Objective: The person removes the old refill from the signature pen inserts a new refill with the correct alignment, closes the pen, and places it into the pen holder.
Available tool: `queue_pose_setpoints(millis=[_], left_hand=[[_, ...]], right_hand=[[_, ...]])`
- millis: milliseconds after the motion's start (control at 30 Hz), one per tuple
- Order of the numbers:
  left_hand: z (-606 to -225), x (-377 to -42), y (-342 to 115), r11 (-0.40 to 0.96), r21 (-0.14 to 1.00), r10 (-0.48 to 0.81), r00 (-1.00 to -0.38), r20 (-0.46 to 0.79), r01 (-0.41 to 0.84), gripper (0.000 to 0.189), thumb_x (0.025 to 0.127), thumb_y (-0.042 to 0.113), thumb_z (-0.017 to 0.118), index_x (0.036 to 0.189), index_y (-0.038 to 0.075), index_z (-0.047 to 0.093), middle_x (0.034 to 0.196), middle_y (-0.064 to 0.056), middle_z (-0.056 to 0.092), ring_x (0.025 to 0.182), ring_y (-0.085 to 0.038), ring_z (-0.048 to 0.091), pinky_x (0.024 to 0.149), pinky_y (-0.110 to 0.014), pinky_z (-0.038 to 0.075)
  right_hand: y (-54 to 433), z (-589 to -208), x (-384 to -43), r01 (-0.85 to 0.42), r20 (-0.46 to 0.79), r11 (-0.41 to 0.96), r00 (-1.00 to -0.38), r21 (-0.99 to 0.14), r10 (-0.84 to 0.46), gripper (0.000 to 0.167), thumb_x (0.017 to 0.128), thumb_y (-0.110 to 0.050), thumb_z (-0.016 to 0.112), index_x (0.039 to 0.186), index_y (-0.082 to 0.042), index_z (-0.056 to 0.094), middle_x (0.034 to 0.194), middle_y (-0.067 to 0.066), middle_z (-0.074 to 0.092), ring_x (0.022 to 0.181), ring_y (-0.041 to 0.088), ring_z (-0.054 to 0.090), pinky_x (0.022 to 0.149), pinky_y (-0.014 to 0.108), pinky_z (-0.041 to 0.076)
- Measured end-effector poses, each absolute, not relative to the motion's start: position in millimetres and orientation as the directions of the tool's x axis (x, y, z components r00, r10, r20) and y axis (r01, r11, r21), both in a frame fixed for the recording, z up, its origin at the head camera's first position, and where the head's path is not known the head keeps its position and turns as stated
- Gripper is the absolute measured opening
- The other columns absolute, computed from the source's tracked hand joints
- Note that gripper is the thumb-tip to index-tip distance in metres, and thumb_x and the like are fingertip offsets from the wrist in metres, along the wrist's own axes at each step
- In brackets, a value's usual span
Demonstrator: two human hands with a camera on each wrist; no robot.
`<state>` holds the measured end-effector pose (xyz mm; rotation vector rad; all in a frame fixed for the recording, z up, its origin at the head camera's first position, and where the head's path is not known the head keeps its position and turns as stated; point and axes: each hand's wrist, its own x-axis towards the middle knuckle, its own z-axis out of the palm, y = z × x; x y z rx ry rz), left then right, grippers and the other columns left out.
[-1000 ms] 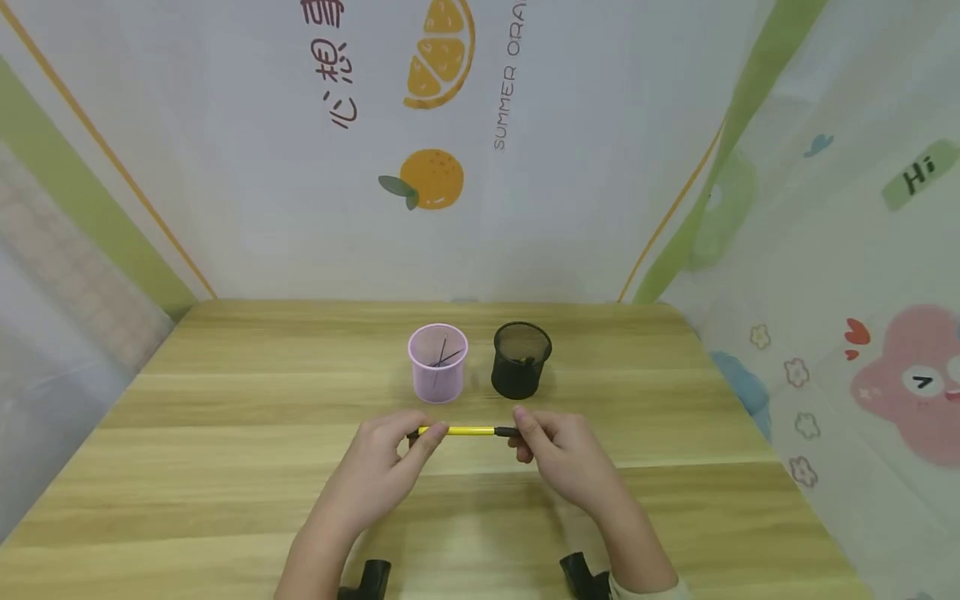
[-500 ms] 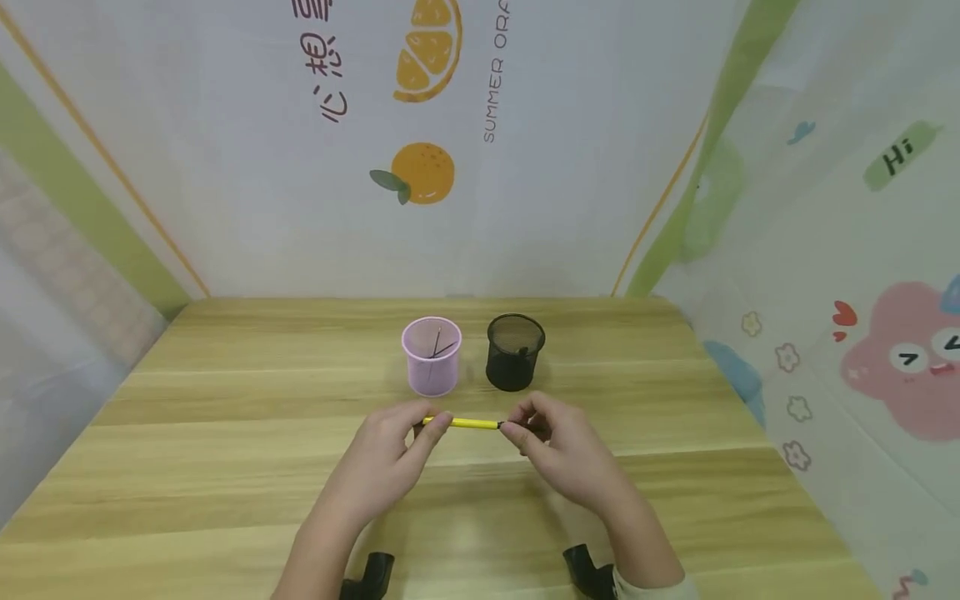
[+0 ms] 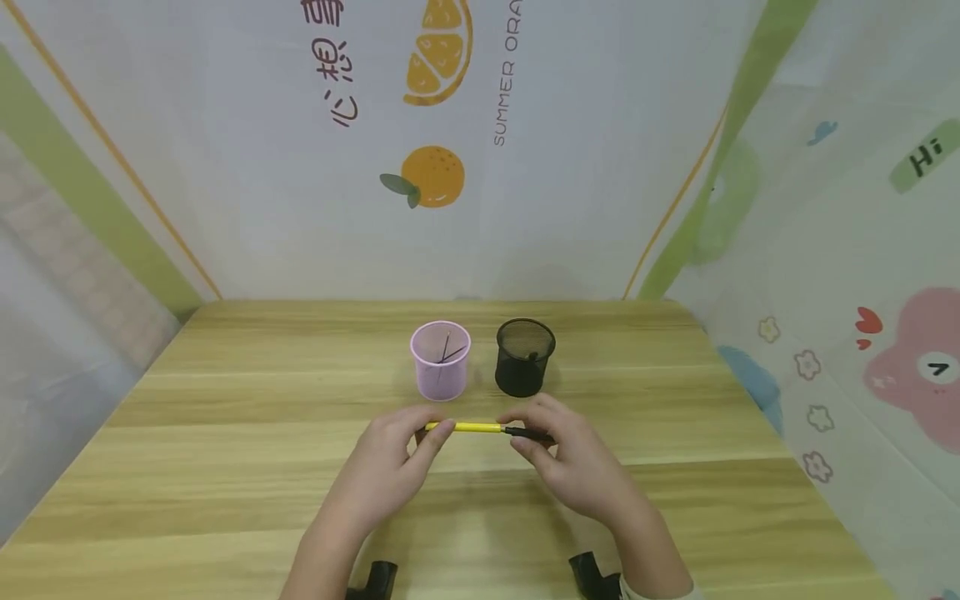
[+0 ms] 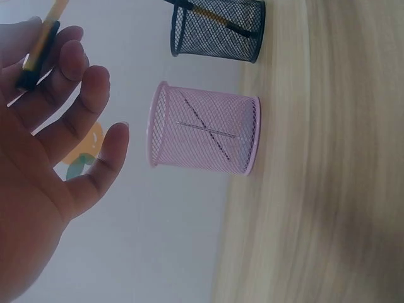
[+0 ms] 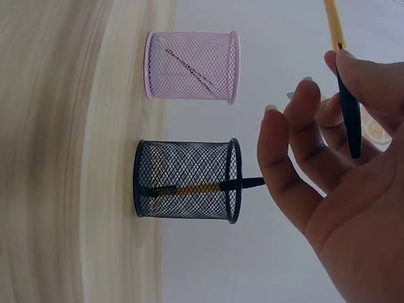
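A slim yellow pen (image 3: 477, 427) with black ends lies level between both hands, over the table. My left hand (image 3: 393, 462) pinches its left end between thumb and index finger. In the left wrist view, the black tip of the pen (image 4: 30, 74) shows beneath those fingers. My right hand (image 3: 581, 458) pinches the pen where the yellow barrel meets the black section. Toward the right palm runs the long black section (image 5: 350, 117), as the right wrist view shows. The other right fingers (image 5: 274, 148) are bent and spread.
Beyond the hands stand a pink-purple mesh pen cup (image 3: 441, 383) with thin dark sticks and a black mesh pen cup (image 3: 519, 382) holding another yellow-and-black pen (image 5: 199, 188). Black angled pieces (image 3: 382, 575) sit by both wrists. A printed curtain (image 3: 570, 208) hangs behind the wooden table (image 3: 247, 400).
My right thumb and fingers have shifted from the pen's black end inward to the joint with the yellow barrel; more black now shows. The left hand keeps its pinch.
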<state>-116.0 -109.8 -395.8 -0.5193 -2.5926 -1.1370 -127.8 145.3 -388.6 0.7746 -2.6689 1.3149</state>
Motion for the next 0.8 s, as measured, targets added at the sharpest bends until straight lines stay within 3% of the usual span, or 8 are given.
queue_pose_setpoints(millis=[333, 567, 700, 800], left_hand=[[-398.3, -114.9, -110.3, 0.605, 0.633, 0.266, -0.872, 0.411, 0.483, 0.019, 0.105, 0.016, 0.068, 0.118, 0.026, 0.075, 0.112, 0.012, 0.076, 0.100, -0.002, 0.070, 0.088, -0.035, 0.061], [-396.4, -113.2, -109.5, 0.598, 0.637, 0.307, -0.873, 0.378, 0.486, 0.017, 0.102, 0.012, 0.070, 0.115, 0.022, 0.075, 0.106, 0.014, 0.072, 0.093, 0.001, 0.064, 0.084, -0.030, 0.059], [-396.5, -113.2, -108.9, 0.580, 0.634, 0.351, -0.859, 0.372, 0.511, 0.013, 0.099, 0.015, 0.075, 0.111, 0.022, 0.074, 0.099, 0.016, 0.069, 0.087, 0.002, 0.060, 0.082, -0.028, 0.058], [-397.1, -113.0, -108.4, 0.564, 0.635, 0.368, -0.849, 0.379, 0.528, 0.014, 0.096, 0.016, 0.079, 0.106, 0.024, 0.072, 0.098, 0.018, 0.069, 0.090, 0.002, 0.066, 0.085, -0.029, 0.061]], right_hand=[[148.3, -389.2, -126.1, -0.506, 0.287, 0.531, -0.850, -0.680, -0.441, 0.019, 0.102, -0.009, 0.068, 0.115, -0.020, 0.075, 0.100, -0.008, 0.066, 0.083, 0.002, 0.056, 0.071, 0.021, 0.053], [145.9, -389.1, -125.1, -0.476, 0.242, 0.533, -0.859, -0.699, -0.451, 0.009, 0.104, -0.012, 0.066, 0.110, -0.018, 0.071, 0.098, -0.004, 0.072, 0.080, 0.001, 0.059, 0.070, 0.022, 0.053], [145.1, -388.1, -123.4, -0.462, 0.232, 0.527, -0.865, -0.713, -0.445, 0.004, 0.104, -0.014, 0.067, 0.106, -0.016, 0.071, 0.095, -0.003, 0.071, 0.068, 0.000, 0.051, 0.064, 0.020, 0.050], [144.3, -387.3, -122.4, -0.451, 0.217, 0.524, -0.868, -0.723, -0.447, 0.003, 0.103, -0.015, 0.069, 0.102, -0.017, 0.070, 0.092, -0.006, 0.068, 0.060, 0.000, 0.044, 0.058, 0.019, 0.045]])
